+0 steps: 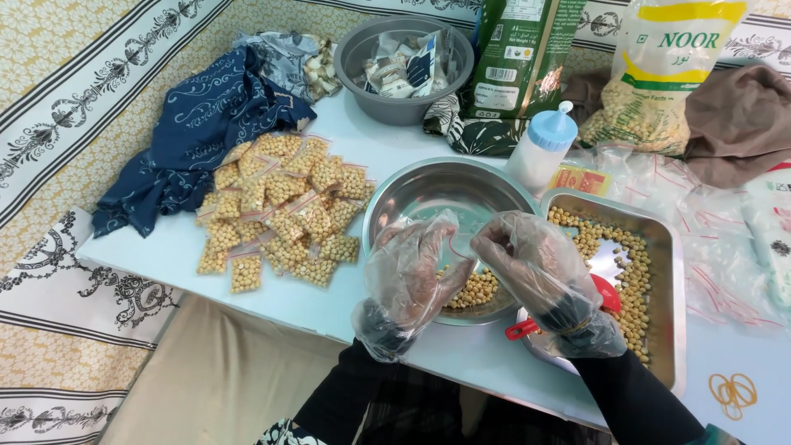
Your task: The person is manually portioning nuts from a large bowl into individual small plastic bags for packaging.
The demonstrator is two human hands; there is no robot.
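Small clear bag (456,239): empty-looking, red-edged, above steel bowl (412,194). Left hand (409,276), right hand (535,268): gloved, each grip pinching bag. Filled chickpea packets (280,210) at 9 o'clock. White worktop (165,247); patterned floor covering (74,82).

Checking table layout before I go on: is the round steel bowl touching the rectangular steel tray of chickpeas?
Touching. The head view shows the round steel bowl's right rim meeting the rectangular steel tray's left edge near the white squeeze bottle, with no gap.
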